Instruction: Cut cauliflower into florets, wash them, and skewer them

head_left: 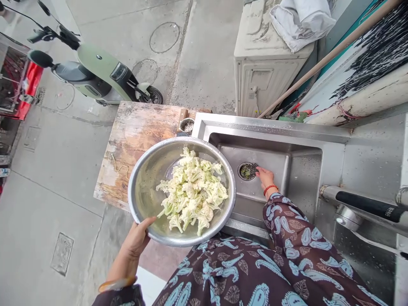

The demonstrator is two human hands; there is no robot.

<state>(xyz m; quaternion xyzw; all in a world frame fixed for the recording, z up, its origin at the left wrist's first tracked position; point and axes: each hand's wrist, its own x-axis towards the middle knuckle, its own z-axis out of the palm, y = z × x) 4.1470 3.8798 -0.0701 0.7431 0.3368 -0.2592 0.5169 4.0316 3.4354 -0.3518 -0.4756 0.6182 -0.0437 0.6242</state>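
Observation:
A wide metal basin holds a heap of cut cauliflower florets. It rests partly over the wooden table and partly over the sink's left edge. My left hand grips its lower left rim, with the thumb on top and the other fingers hidden underneath. Down in the stainless steel sink, my right hand is beside the drain. Its fingertips pinch a dark, speckled, mesh-like clump at the drain's right side. Green scraps show in the drain opening.
Behind the basin, a small metal cup and a wooden handle are on the wooden table. A faucet reaches in from the right. Beyond stand a white appliance, a long pole and a green scooter.

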